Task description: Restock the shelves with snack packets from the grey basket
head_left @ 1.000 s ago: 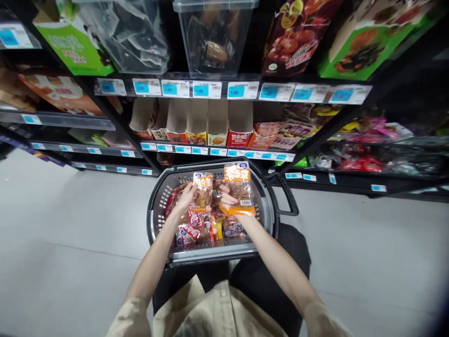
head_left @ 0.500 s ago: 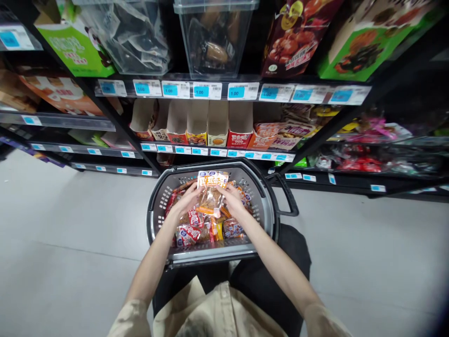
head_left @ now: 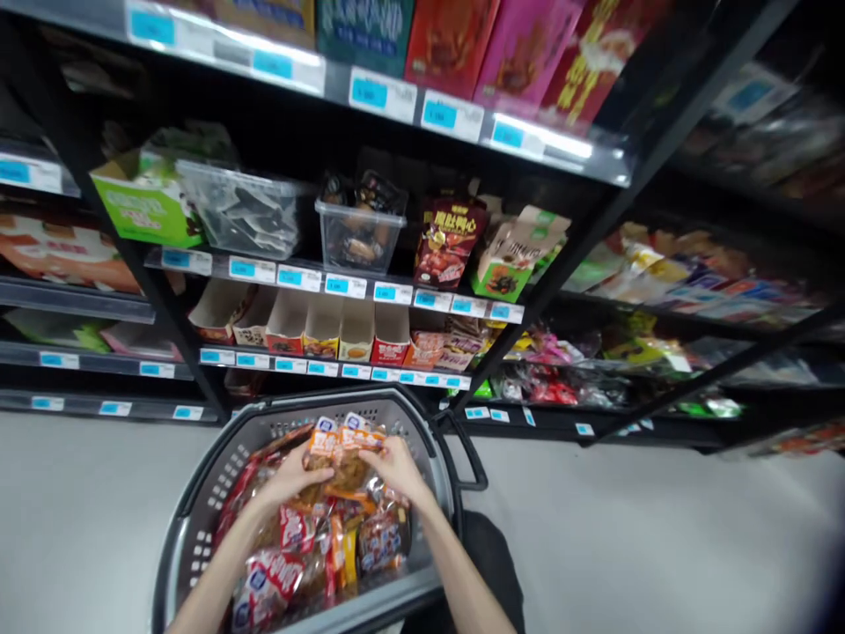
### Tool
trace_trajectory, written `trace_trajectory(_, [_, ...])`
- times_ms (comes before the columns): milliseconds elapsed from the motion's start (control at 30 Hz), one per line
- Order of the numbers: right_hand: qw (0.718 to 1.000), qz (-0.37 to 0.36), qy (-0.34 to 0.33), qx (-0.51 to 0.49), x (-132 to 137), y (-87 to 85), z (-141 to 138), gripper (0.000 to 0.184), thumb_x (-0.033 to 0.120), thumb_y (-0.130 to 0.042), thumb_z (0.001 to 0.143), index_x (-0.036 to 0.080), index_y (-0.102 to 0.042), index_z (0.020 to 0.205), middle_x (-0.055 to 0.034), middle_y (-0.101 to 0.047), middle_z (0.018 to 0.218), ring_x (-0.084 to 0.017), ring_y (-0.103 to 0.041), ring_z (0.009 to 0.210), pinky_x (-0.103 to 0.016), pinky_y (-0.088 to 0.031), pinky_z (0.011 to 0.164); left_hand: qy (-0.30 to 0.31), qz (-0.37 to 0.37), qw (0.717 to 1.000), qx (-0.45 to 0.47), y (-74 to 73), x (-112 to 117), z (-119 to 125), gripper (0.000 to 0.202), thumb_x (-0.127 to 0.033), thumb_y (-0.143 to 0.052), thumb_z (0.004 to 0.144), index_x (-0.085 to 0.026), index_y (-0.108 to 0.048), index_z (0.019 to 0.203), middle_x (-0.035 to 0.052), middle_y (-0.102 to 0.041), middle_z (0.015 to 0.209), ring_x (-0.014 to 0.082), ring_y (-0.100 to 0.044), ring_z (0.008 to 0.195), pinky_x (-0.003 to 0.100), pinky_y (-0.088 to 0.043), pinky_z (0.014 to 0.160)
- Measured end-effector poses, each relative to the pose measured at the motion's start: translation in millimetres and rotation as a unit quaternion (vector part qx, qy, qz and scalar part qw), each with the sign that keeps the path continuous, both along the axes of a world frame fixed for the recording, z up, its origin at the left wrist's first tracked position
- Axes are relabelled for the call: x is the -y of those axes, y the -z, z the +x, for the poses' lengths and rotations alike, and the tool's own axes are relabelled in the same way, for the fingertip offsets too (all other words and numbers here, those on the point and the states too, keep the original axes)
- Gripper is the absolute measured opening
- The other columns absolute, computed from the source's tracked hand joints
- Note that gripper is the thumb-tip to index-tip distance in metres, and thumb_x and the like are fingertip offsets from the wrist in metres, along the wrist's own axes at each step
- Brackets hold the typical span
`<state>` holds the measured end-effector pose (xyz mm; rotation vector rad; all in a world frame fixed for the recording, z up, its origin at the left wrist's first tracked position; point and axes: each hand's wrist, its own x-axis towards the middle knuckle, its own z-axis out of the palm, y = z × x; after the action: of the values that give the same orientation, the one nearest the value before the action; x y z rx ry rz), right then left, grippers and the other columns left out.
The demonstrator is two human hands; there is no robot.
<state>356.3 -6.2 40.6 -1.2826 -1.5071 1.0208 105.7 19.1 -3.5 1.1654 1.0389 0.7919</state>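
Observation:
In the head view, my left hand pinches a clear snack packet with an orange and white label. Beside it, my right hand grips a similar snack packet, brown food showing through its film. Both packets are held over the grey shopping basket, whose perforated walls surround many more packets. Among these lie a red and white packet, a yellow packet and a blue-lettered packet. My fingers partly cover the held packets.
Just beyond the basket stands a black shelf unit with a row of open snack boxes, some holding orange packets. Higher up are clear plastic tubs and a green box. The basket's black handle juts out right, above the pale floor.
My view has tilted up and shifted right, so upper shelves show and the basket appears lower left. Two packets now show apart between my hands, where one label showed before.

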Motion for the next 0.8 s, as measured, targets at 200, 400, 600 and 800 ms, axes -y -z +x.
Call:
trace_trajectory(200, [0.965,0.169,0.193,-0.057,-13,-87.7,77,0.017,0.041,-0.084,0.079,0.026,-0.085,0.087,-0.0078,-0.082,0.09,-0.034,-0.076,0.089,-0.052,-0.062,0.087,-0.014,0.018,1.0,-0.001,7.1,-4,-4,0.077,-0.065,-0.097,0.045,-0.019,-0.075,0.104,0.0116,-0.083,0.107,0.0372,-0.076,0.104,0.05,-0.055,0.104])
trace_trajectory(400, [0.939,0.266,0.218,-0.028,-63,-145.1,127,0.033,0.044,-0.081,0.08,0.021,-0.085,0.103,-0.0087,-0.083,0.109,-0.035,-0.075,0.112,-0.057,-0.055,0.11,-0.012,0.021,0.999,0.027,12.7,2,-4,0.073,-0.065,-0.095,0.046,-0.019,-0.074,0.099,0.0089,-0.083,0.096,0.036,-0.077,0.098,0.049,-0.056,0.101])
trace_trajectory(600, [0.953,0.2,0.209,0.09,-137,-148.5,154,0.037,0.052,-0.075,0.075,0.019,-0.083,0.088,-0.0095,-0.084,0.092,-0.034,-0.076,0.094,-0.052,-0.058,0.097,-0.045,0.023,0.998,0.025,15.1,5,-9,0.08,-0.065,-0.095,0.038,-0.022,-0.075,0.102,0.0062,-0.083,0.097,0.0398,-0.075,0.106,0.05,-0.055,0.104])
trace_trajectory(800, [0.951,0.181,0.208,0.14,-175,-163.8,151,0.032,0.047,-0.074,0.074,0.018,-0.077,0.089,-0.0072,-0.081,0.079,-0.028,-0.075,0.088,-0.043,-0.061,0.086,-0.046,0.031,0.998,0.038,20.4,1,-11,0.085,-0.065,-0.095,0.038,-0.022,-0.075,0.107,0.0091,-0.083,0.108,0.04,-0.075,0.111,0.049,-0.056,0.105])
